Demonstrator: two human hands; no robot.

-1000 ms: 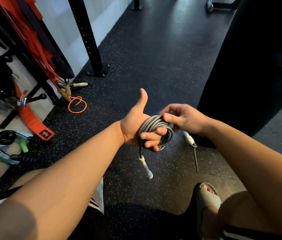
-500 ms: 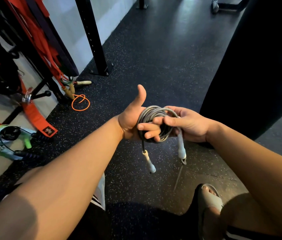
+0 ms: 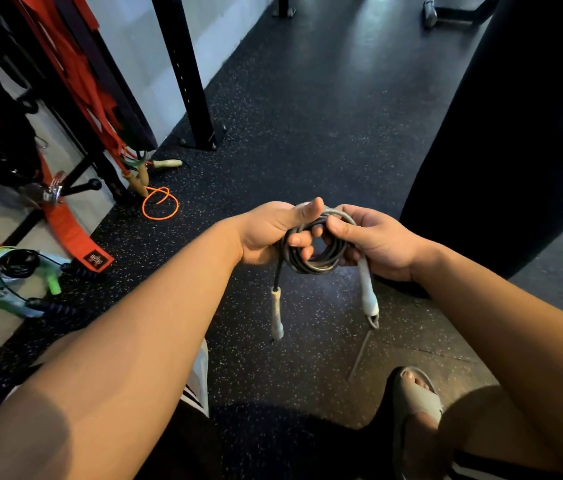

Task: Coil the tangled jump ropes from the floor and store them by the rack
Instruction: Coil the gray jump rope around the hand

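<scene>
A grey jump rope (image 3: 321, 263) is wound into a small coil in mid-air in front of me. My left hand (image 3: 273, 230) grips the coil, fingers curled through its middle and thumb laid over the top. From the right, my right hand (image 3: 373, 237) holds the same coil. Two white handles hang below it, one (image 3: 277, 313) on the left and one (image 3: 367, 292) on the right. An orange jump rope (image 3: 160, 204) with wooden handles lies on the floor by the rack (image 3: 110, 98). A black rope with dark handles (image 3: 20, 268) lies coiled at the left.
A black upright post (image 3: 186, 74) is bolted to the speckled rubber floor (image 3: 307, 116). Red straps (image 3: 76, 233) hang and trail from the rack. A large black punching bag (image 3: 515, 133) stands at the right. My sandalled foot (image 3: 415, 400) is at the bottom.
My left thumb, raised before, has come down over the coil. My right hand has brought the second handle in, and it now hangs beside the coil. The view has shifted slightly.
</scene>
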